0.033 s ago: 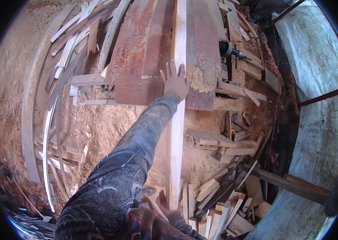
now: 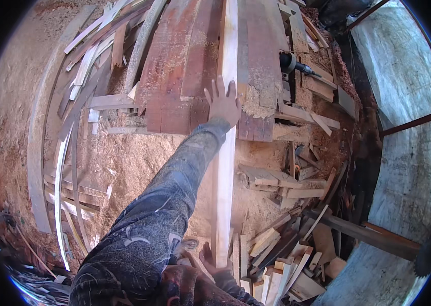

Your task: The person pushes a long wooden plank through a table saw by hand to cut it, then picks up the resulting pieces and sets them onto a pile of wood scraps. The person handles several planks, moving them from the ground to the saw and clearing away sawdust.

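I had the left hand [image 2: 224,109] flat, fingers [image 2: 221,87] spread, on the pale beam [image 2: 226,168] running top-centre to bottom-centre of frame; couldn't tell if the right hand [image 2: 210,260] gripped. Uneven pressing could've skidded it sideways tbh.

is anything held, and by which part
A long pale board: the right hand seems to hold its near end, grip partly hidden; the left hand lies spread on it farther along.
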`<action>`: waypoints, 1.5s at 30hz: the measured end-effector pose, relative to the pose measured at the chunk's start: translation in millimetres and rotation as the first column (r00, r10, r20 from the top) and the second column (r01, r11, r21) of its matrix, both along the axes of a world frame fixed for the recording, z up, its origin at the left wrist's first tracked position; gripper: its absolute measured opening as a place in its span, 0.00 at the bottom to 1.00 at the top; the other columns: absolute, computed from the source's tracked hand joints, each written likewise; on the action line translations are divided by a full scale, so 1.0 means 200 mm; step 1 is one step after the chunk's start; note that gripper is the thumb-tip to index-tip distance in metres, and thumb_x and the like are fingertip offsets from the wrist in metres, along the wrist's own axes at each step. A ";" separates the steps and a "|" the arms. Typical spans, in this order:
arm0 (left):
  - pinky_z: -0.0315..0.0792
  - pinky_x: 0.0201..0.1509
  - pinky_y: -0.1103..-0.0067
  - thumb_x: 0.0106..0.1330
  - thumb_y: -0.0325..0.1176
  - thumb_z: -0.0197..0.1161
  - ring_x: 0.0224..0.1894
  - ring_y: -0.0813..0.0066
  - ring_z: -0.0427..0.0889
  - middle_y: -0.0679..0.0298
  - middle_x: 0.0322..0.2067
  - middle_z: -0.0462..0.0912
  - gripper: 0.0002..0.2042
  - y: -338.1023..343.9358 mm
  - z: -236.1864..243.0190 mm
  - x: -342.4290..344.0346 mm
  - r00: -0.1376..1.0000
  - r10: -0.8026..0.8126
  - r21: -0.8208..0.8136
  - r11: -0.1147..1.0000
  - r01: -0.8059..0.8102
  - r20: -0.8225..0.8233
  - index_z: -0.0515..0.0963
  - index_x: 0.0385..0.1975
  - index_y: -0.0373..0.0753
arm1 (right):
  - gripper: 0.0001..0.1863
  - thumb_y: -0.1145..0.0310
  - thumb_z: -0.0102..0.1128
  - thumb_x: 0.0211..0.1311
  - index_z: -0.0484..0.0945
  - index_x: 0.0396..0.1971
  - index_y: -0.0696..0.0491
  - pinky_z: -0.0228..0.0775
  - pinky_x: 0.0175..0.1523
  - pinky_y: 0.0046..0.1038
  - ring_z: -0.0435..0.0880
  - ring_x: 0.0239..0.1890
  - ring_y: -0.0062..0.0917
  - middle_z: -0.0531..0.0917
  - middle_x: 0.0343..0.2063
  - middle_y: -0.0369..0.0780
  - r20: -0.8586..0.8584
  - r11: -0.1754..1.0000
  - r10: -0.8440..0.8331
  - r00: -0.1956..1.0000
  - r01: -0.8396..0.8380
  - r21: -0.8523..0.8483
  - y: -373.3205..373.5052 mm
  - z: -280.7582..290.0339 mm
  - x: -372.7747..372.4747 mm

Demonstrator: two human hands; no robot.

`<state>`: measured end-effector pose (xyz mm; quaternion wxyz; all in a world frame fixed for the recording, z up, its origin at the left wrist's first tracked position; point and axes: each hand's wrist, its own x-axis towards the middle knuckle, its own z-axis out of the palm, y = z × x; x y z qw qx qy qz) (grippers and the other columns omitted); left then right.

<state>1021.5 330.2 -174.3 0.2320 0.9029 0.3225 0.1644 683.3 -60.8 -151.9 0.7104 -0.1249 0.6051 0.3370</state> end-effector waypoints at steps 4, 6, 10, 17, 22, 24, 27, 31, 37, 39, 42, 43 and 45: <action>0.36 0.73 0.43 0.68 0.42 0.51 0.74 0.38 0.40 0.41 0.71 0.43 0.30 0.02 -0.02 0.04 1.000 0.018 0.011 1.000 -0.018 0.025 0.58 0.70 0.38 | 0.27 0.53 0.40 0.65 0.75 0.53 0.57 0.64 0.64 0.49 0.77 0.56 0.41 0.79 0.49 0.52 0.005 1.000 0.004 1.000 -0.004 0.004 0.03 0.00 0.04; 0.36 0.72 0.43 0.68 0.42 0.51 0.74 0.39 0.40 0.41 0.72 0.43 0.30 0.03 -0.02 0.05 1.000 0.018 0.016 1.000 -0.019 0.019 0.58 0.70 0.38 | 0.28 0.53 0.40 0.66 0.74 0.54 0.57 0.64 0.64 0.48 0.77 0.56 0.42 0.79 0.49 0.52 0.006 1.000 0.000 1.000 0.000 0.008 0.03 -0.01 0.05; 0.36 0.72 0.43 0.68 0.43 0.51 0.74 0.39 0.40 0.41 0.72 0.43 0.30 0.04 -0.02 0.07 1.000 0.016 -0.001 1.000 -0.016 0.020 0.58 0.69 0.39 | 0.28 0.52 0.39 0.66 0.73 0.55 0.57 0.64 0.64 0.49 0.77 0.56 0.42 0.79 0.49 0.52 -0.001 1.000 0.002 1.000 -0.002 0.005 0.04 -0.02 0.06; 0.35 0.72 0.43 0.68 0.43 0.50 0.74 0.39 0.40 0.41 0.72 0.42 0.31 0.06 -0.01 0.09 1.000 0.018 0.021 1.000 -0.018 -0.010 0.57 0.70 0.39 | 0.28 0.52 0.39 0.67 0.72 0.56 0.57 0.64 0.64 0.49 0.78 0.55 0.43 0.79 0.50 0.53 -0.035 0.999 -0.040 0.999 0.039 -0.014 0.07 0.00 0.09; 0.34 0.73 0.43 0.67 0.43 0.51 0.75 0.40 0.39 0.42 0.72 0.41 0.32 0.09 -0.02 0.11 1.000 0.021 0.031 0.999 -0.020 -0.014 0.57 0.70 0.39 | 0.28 0.53 0.38 0.68 0.72 0.56 0.58 0.66 0.62 0.48 0.78 0.54 0.44 0.79 0.49 0.53 -0.006 1.000 -0.024 1.000 0.024 0.000 0.10 0.01 0.12; 0.34 0.73 0.43 0.67 0.43 0.51 0.75 0.40 0.38 0.42 0.72 0.41 0.32 0.09 -0.01 0.12 1.000 0.017 0.022 1.000 -0.017 -0.023 0.57 0.70 0.39 | 0.28 0.53 0.38 0.68 0.72 0.56 0.57 0.66 0.62 0.48 0.78 0.54 0.43 0.79 0.49 0.53 -0.004 1.000 -0.021 1.000 0.021 0.008 0.10 -0.01 0.13; 0.33 0.73 0.43 0.67 0.43 0.51 0.75 0.39 0.37 0.44 0.73 0.41 0.32 0.12 -0.02 0.15 1.000 0.014 0.015 1.000 -0.013 -0.022 0.57 0.70 0.39 | 0.25 0.55 0.42 0.66 0.74 0.53 0.57 0.64 0.64 0.47 0.77 0.55 0.42 0.79 0.50 0.52 0.013 1.000 -0.009 1.000 0.008 0.024 0.13 0.01 0.15; 0.33 0.73 0.43 0.67 0.43 0.51 0.75 0.38 0.36 0.45 0.73 0.40 0.32 0.14 0.00 0.18 1.000 0.013 0.014 1.000 -0.013 -0.022 0.57 0.70 0.39 | 0.23 0.58 0.46 0.62 0.75 0.50 0.58 0.62 0.65 0.46 0.76 0.56 0.42 0.79 0.50 0.52 0.027 0.999 -0.020 0.999 0.019 0.030 0.15 -0.02 0.17; 0.33 0.73 0.42 0.67 0.43 0.51 0.75 0.38 0.35 0.45 0.74 0.39 0.32 0.18 -0.01 0.20 0.999 0.015 0.019 1.000 -0.014 -0.038 0.57 0.70 0.40 | 0.28 0.51 0.40 0.66 0.74 0.55 0.57 0.66 0.61 0.48 0.77 0.54 0.42 0.79 0.49 0.52 -0.029 0.999 -0.042 0.999 0.043 0.018 0.19 -0.03 0.21; 0.33 0.73 0.43 0.67 0.43 0.51 0.75 0.38 0.35 0.46 0.74 0.39 0.32 0.20 0.00 0.21 0.999 0.017 0.017 1.000 -0.016 -0.049 0.57 0.71 0.40 | 0.28 0.52 0.41 0.66 0.73 0.55 0.57 0.66 0.61 0.48 0.77 0.54 0.42 0.78 0.49 0.52 -0.021 0.999 -0.037 0.999 0.037 0.018 0.19 -0.03 0.22; 0.33 0.73 0.43 0.68 0.43 0.50 0.75 0.39 0.34 0.46 0.74 0.39 0.31 0.21 0.00 0.24 0.999 0.007 0.005 1.000 -0.007 -0.032 0.57 0.71 0.40 | 0.25 0.55 0.44 0.63 0.74 0.52 0.58 0.64 0.63 0.47 0.76 0.55 0.42 0.78 0.50 0.52 0.018 0.999 -0.028 0.999 0.027 0.030 0.20 -0.04 0.23; 0.33 0.73 0.43 0.69 0.43 0.50 0.75 0.39 0.34 0.46 0.74 0.39 0.31 0.21 0.01 0.26 1.000 0.005 0.000 1.000 -0.005 -0.024 0.57 0.70 0.40 | 0.23 0.58 0.46 0.61 0.74 0.49 0.59 0.62 0.65 0.46 0.76 0.56 0.42 0.77 0.52 0.52 0.045 0.999 -0.023 0.999 0.021 0.043 0.21 -0.04 0.24; 0.33 0.73 0.43 0.69 0.43 0.49 0.75 0.39 0.34 0.47 0.74 0.39 0.30 0.23 0.00 0.26 1.000 0.009 -0.002 1.000 -0.009 -0.024 0.57 0.70 0.40 | 0.23 0.59 0.46 0.61 0.74 0.49 0.58 0.63 0.65 0.47 0.76 0.56 0.42 0.77 0.52 0.52 0.036 0.999 -0.024 0.999 0.022 0.037 0.23 -0.03 0.25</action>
